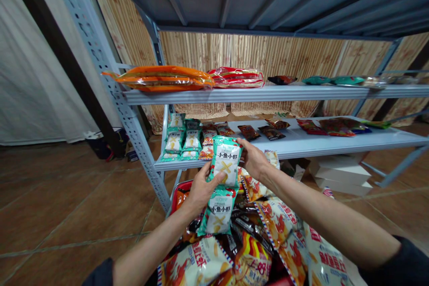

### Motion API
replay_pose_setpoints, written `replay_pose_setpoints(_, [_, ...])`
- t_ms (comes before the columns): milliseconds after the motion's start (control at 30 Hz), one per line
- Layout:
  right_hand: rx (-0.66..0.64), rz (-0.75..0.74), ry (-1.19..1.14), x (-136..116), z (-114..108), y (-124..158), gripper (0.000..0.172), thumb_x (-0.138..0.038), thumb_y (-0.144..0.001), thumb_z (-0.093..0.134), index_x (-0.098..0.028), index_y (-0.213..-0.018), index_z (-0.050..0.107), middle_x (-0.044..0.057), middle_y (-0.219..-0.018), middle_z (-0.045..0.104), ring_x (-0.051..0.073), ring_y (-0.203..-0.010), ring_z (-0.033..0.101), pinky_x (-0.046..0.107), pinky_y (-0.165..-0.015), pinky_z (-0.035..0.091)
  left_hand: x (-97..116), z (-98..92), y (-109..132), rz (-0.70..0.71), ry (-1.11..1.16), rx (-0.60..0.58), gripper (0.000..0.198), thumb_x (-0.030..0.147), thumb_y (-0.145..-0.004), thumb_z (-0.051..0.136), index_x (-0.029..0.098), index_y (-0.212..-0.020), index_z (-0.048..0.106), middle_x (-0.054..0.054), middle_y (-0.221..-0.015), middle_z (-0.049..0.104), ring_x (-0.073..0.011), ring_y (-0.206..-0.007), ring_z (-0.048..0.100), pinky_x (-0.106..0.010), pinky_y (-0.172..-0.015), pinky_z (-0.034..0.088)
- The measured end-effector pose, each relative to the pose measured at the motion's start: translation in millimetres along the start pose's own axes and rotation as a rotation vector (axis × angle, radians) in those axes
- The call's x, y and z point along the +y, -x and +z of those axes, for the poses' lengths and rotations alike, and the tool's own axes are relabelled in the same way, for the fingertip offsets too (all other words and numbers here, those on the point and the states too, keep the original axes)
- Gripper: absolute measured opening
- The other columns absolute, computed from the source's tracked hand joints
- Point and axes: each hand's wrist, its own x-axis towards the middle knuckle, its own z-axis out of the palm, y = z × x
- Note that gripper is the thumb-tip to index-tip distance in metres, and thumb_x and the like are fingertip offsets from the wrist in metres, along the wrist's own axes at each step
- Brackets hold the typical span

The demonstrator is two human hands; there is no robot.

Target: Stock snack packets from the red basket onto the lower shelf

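Between my two hands is a small teal-and-white snack bag (227, 161), held upright with its printed front towards me. My left hand (204, 190) grips its lower left side, thumb across the front. My right hand (254, 158) has its fingers closed on the upper right edge. Just below hangs or lies a second teal snack bag (218, 212); whether it is joined to the held one I cannot tell. Beneath are larger white-and-orange snack bags (201, 261) in a red container (174, 196). Matching small teal bags (174, 140) stand in stacks on the lower shelf ahead.
A blue-grey metal rack (134, 138) rises in front, its post at left. The middle shelf (241, 95) carries an orange bag (164, 78) and red packs (236, 77). Dark and red packets (271, 132) lie on the lower shelf. White boxes (340, 172) sit underneath.
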Motion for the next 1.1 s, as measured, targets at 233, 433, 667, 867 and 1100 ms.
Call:
replay_pose_setpoints(233, [0.027,-0.038,0.0,-1.8,2.1,-1.0,0.02,-0.038,-0.067,0.064,-0.019,-0.073,0.061,0.0,-0.064,0.064,0.014,-0.056,0.053,0.026,-0.051,0.04,0.0,1.0,-0.2,-0.004,-0.012,0.002,0.046,0.039,-0.072,0.063,0.017,-0.112,0.055,-0.007,-0.11,0.064,-0.022,-0.098,0.059,-0.032,-0.083,0.047])
replay_pose_setpoints(433, [0.083,-0.031,-0.001,-1.0,1.0,-6.1,0.018,-0.036,-0.066,0.066,-0.019,-0.069,0.059,-0.001,-0.058,0.061,0.014,-0.054,0.052,0.027,-0.052,0.041,2.1,-1.6,2.0,-0.045,0.058,-0.057,0.052,0.039,-0.07,0.066,0.016,-0.115,0.054,-0.008,-0.112,0.063,-0.024,-0.1,0.058,-0.033,-0.082,0.048])
replay_pose_setpoints(667, [0.003,0.019,-0.016,-2.2,2.5,-4.3,0.024,-0.043,-0.073,0.061,-0.019,-0.074,0.06,0.0,-0.061,0.063,0.013,-0.054,0.054,0.026,-0.054,0.042,1.7,-5.9,2.6,-0.117,0.126,-0.066,0.051,0.04,-0.071,0.065,0.018,-0.115,0.055,-0.008,-0.114,0.063,-0.0236,-0.096,0.061,-0.034,-0.08,0.049])
replay_pose_setpoints(867, [-0.166,0.037,0.04,2.3,3.8,7.7,0.034,-0.052,-0.07,0.062,-0.021,-0.084,0.061,0.002,-0.071,0.067,0.014,-0.06,0.056,0.026,-0.057,0.042,-0.4,-5.4,-0.8,-0.133,0.177,-0.021,0.054,0.042,-0.07,0.066,0.016,-0.116,0.055,-0.009,-0.11,0.065,-0.0231,-0.092,0.063,-0.033,-0.079,0.05])
replay_pose_setpoints(1100, [-0.217,0.021,0.079,9.0,-1.5,12.1,0.022,-0.039,-0.068,0.068,-0.023,-0.079,0.058,-0.003,-0.068,0.062,0.01,-0.055,0.05,0.023,-0.056,0.04,-2.7,-4.6,-2.2,-0.14,0.269,0.004,0.052,0.041,-0.071,0.065,0.018,-0.117,0.055,-0.008,-0.106,0.066,-0.0216,-0.087,0.064,-0.034,-0.078,0.05])
